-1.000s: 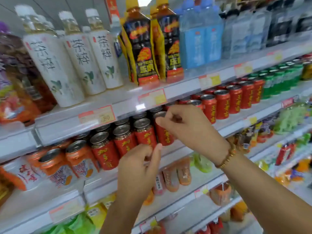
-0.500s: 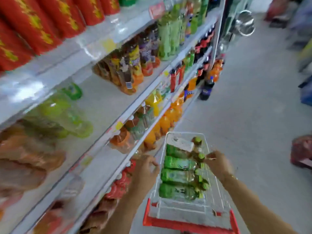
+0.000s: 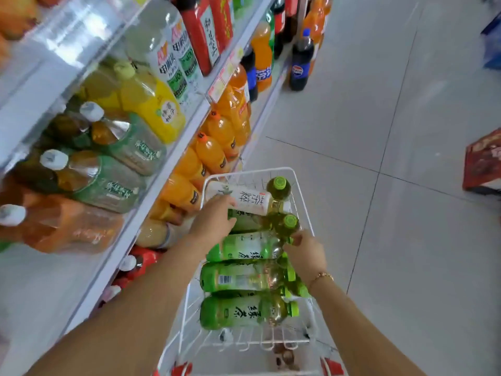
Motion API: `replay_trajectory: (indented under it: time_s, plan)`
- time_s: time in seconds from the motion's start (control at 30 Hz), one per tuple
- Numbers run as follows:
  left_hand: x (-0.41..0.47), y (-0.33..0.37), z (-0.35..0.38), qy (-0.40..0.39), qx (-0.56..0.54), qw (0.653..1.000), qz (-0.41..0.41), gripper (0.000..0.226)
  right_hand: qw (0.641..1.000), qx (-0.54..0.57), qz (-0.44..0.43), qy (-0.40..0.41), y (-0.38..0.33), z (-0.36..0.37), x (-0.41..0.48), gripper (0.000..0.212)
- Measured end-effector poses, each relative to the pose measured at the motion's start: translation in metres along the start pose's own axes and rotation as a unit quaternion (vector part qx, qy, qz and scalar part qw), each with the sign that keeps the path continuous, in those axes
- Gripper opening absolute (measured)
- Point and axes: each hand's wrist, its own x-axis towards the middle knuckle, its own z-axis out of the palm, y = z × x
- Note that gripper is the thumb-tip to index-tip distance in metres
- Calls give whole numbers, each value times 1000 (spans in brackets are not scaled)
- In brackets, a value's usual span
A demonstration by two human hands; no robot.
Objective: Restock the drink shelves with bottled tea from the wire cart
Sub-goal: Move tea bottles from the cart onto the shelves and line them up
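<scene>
Now that both hands have dropped from the can shelf into the wire cart (image 3: 244,173), the restock pick begins. The right hand (image 3: 305,253) curls round a green tea bottle (image 3: 244,246) at its neck. The left hand (image 3: 212,222) covers the bottles beyond, grip unclear. Shelves (image 3: 162,169) stand further off, left.

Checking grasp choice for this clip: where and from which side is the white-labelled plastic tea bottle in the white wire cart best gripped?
Probably round the labelled mid-body of the white-labelled plastic tea bottle, from above. It lies on its side atop the green-labelled bottles, body exposed, while green caps crowd its neck end.
</scene>
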Motion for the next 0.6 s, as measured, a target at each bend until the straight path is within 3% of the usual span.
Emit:
replay_trajectory:
  time_s: [0.2, 0.3, 0.43, 0.6]
  plan:
    - [64, 23, 14, -81, 126, 986, 69, 58, 997, 38, 48, -41, 4, 19, 0, 37]
    - [82, 28, 17, -142, 189, 969, 72, 63, 981, 149, 117, -45, 13, 24, 3, 47]
    - [88, 30, 18, -151, 234, 955, 102, 66, 905, 362, 215, -65, 23, 34, 12, 34]
    - [72, 22, 16, -67, 203, 971, 105, 80, 827, 489, 269, -75, 17, 28, 26, 23]
